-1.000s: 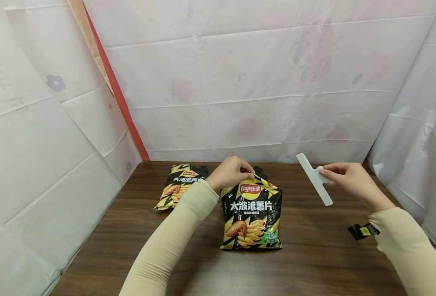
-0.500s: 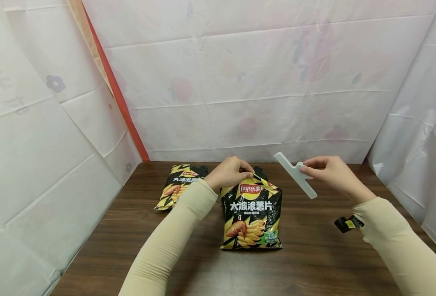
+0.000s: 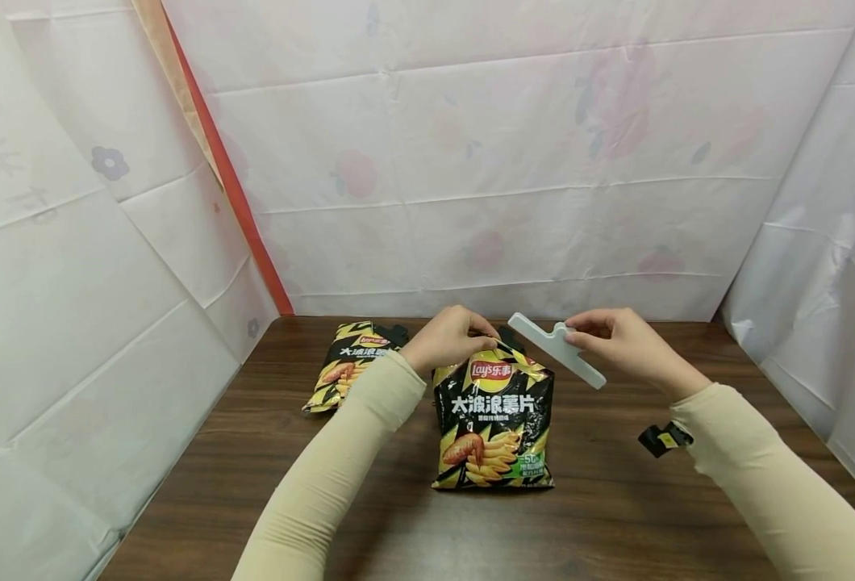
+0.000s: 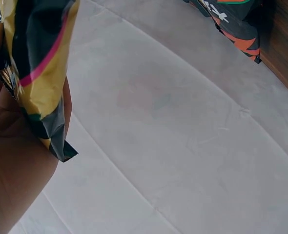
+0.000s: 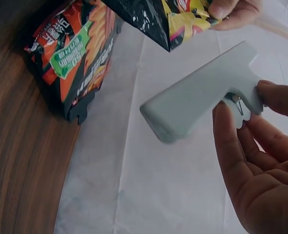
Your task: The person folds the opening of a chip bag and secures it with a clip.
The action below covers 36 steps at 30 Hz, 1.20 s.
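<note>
My left hand (image 3: 448,343) pinches the top edge of a black and yellow Lay's chip bag (image 3: 496,428), which stands upright on the table. In the left wrist view the folded upper part of this chip bag (image 4: 44,83) lies between the fingers and thumb. To its right, my right hand (image 3: 627,347) grips the small tabs of a long pale bag clip (image 3: 558,347) between thumb and fingers. The clip is tilted, its far end close to the bag's top right corner. In the right wrist view the bag clip (image 5: 197,92) appears apart from the bag.
Behind to the left, another Lay's bag (image 3: 344,367) leans with a black clip (image 3: 393,334) at its top. An orange and black bag (image 5: 78,58) stands behind the front one, mostly hidden in the head view. White patterned sheets (image 3: 471,161) enclose the brown wooden table (image 3: 616,516).
My right hand has moved left with the bag clip, bringing it near the bag's top, and the clip has tilted flatter. The left hand and the bag have hardly moved.
</note>
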Tool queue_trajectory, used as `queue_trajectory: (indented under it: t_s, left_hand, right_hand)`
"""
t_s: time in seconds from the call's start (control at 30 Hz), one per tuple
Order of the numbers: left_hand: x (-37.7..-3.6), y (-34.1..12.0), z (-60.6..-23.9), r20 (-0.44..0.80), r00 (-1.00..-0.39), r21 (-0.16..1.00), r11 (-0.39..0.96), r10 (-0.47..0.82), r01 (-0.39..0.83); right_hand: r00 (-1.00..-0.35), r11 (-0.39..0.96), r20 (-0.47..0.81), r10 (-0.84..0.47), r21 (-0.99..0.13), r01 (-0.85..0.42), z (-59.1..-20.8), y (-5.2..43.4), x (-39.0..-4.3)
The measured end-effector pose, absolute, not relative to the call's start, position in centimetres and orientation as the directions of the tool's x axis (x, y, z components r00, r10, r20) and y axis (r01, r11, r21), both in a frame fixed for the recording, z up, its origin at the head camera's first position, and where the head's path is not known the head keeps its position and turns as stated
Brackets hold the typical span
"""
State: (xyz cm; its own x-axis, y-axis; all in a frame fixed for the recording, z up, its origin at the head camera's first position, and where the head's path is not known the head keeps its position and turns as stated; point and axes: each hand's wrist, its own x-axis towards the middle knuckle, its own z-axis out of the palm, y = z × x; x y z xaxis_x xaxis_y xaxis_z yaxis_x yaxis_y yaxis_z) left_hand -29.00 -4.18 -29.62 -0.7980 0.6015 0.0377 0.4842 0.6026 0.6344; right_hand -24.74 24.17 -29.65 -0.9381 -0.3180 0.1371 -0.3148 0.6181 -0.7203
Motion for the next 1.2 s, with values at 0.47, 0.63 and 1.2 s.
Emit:
queue_trajectory:
  t_s: [0.47,0.63,1.2]
  left_hand:
    - [-29.0,-4.2,-29.7,0.046,-0.810,0.637,0.607,0.585,0.475]
    - [-29.1,-4.2,-29.7,0.048,-0.806,0.643,0.600,0.589,0.477]
    - [-29.0,-4.4,-29.5,0.033,-0.799,0.679,0.573,0.601,0.459]
  right_hand:
    - [-0.910,0.607,0.207,-0.360,-0.688,-0.397,-30.5,22.9,-24.6]
    - [-0.907,0.589,0.233,-0.350,-0.699,-0.407,-30.7,22.7,-24.6]
    - [-0.904,0.585,0.249,-0.347,-0.696,-0.416,-31.5,22.8,-25.0]
